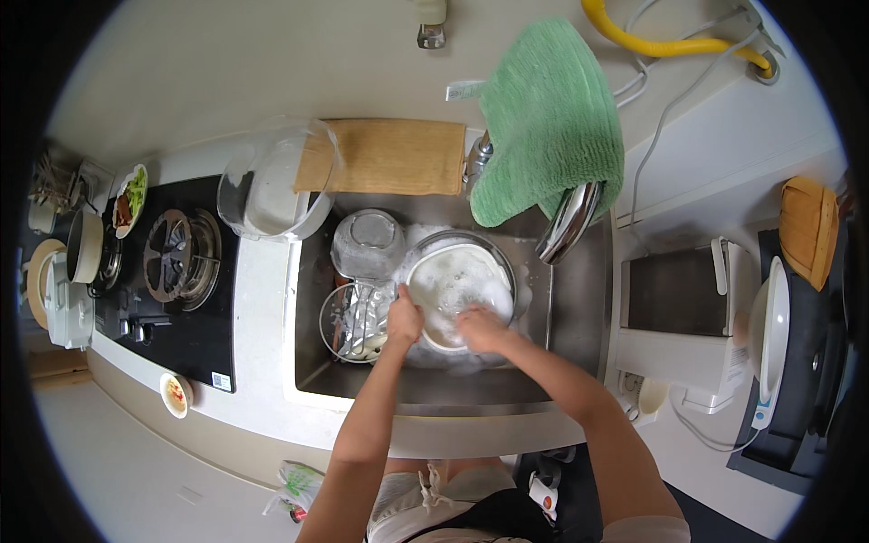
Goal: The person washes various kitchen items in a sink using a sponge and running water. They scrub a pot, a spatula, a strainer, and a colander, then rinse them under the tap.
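A white bowl [441, 271] full of soapy water sits tilted inside a larger metal bowl [506, 254] in the steel sink [580, 312]. My left hand [405, 317] grips the white bowl's left rim, thumb on top. Lowered into the suds at its front right is my right hand [483, 328]; foam and blur hide its fingers and anything in them. White foam [494, 295] stands beside that hand. To the left in the sink lie a wire-mesh strainer [368, 241] and, below it, a clear glass bowl [327, 319] with utensils in or under it.
A chrome faucet [570, 224] draped with a green towel [550, 115] overhangs the sink's right side. A clear plastic container [271, 197] stands at the back left corner, near the gas stove [183, 326]. On the stove's front edge sits a small food bowl [176, 396].
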Available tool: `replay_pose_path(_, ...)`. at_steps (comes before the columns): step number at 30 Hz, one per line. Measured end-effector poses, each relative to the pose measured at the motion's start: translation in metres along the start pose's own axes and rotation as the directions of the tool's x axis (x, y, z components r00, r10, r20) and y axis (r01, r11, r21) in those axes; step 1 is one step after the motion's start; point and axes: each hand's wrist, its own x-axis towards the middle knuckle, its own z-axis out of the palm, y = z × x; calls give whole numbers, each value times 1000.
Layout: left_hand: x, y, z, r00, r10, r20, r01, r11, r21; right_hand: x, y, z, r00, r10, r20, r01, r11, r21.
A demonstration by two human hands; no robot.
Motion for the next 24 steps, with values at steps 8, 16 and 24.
replay_pose_path(8,16,-27,17,998,57,-37,-53,992,117,39,46,-65,977,-203,-71,73,622,-779)
replay_pose_path(16,13,-17,7,999,33,28,-37,984,175,60,42,-72,845,-526,-96,198,476,-857)
replay_pose_path(24,11,-12,10,1000,4,22,-4,1000,17,7,34,-50,991,16,130,80,713,-697)
